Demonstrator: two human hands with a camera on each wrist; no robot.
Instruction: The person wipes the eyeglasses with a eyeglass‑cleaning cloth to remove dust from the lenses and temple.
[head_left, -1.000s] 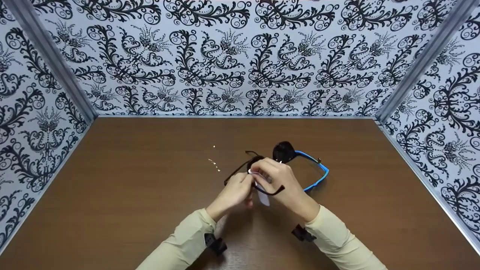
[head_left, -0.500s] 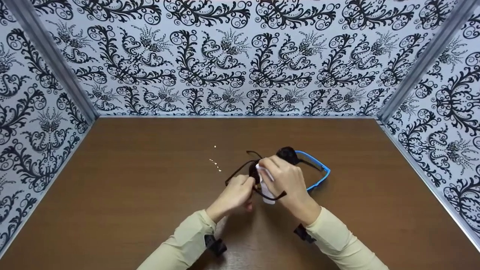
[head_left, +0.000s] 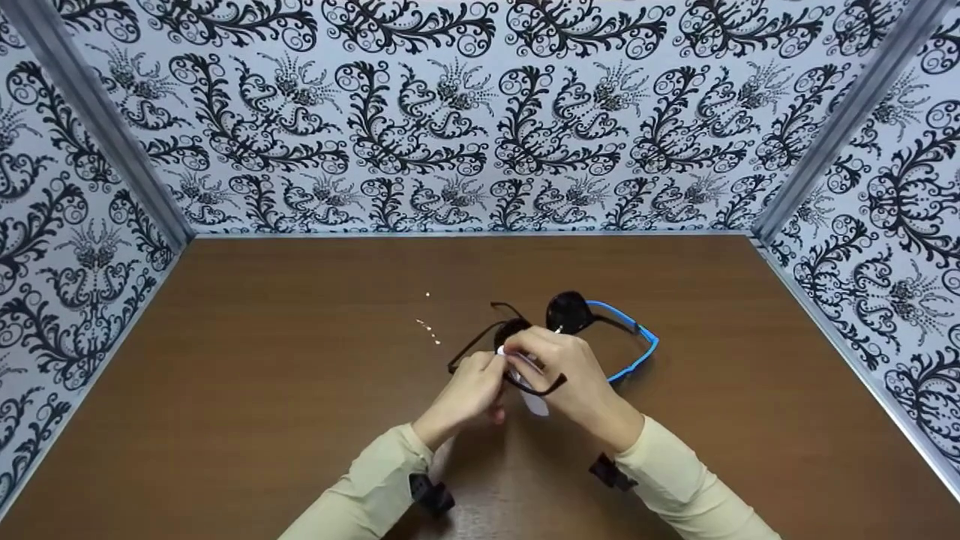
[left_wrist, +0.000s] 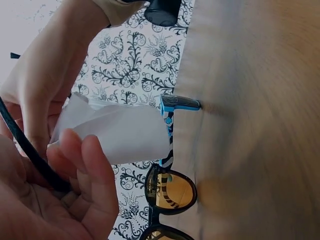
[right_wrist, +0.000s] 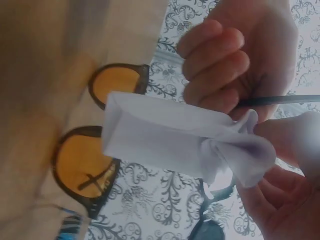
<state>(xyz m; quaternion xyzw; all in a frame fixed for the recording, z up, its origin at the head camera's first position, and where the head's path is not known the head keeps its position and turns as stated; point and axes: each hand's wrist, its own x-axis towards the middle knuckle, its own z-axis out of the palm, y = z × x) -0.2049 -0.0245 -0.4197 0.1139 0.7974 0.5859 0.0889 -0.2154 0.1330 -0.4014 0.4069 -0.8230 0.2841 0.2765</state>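
Over tabletop [head_left: 300, 375], left hand [head_left: 466, 386] closed round glasses [head_left: 510, 328], right hand [head_left: 576, 366], now nearer, round cloth [right_wrist: 160, 130].

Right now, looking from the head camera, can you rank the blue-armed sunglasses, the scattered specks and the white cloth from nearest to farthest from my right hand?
1. White cloth, held in your right hand.
2. Blue-armed sunglasses, on the table, just beyond the hand and reaching to its right.
3. Specks, on the table, well off to the left.
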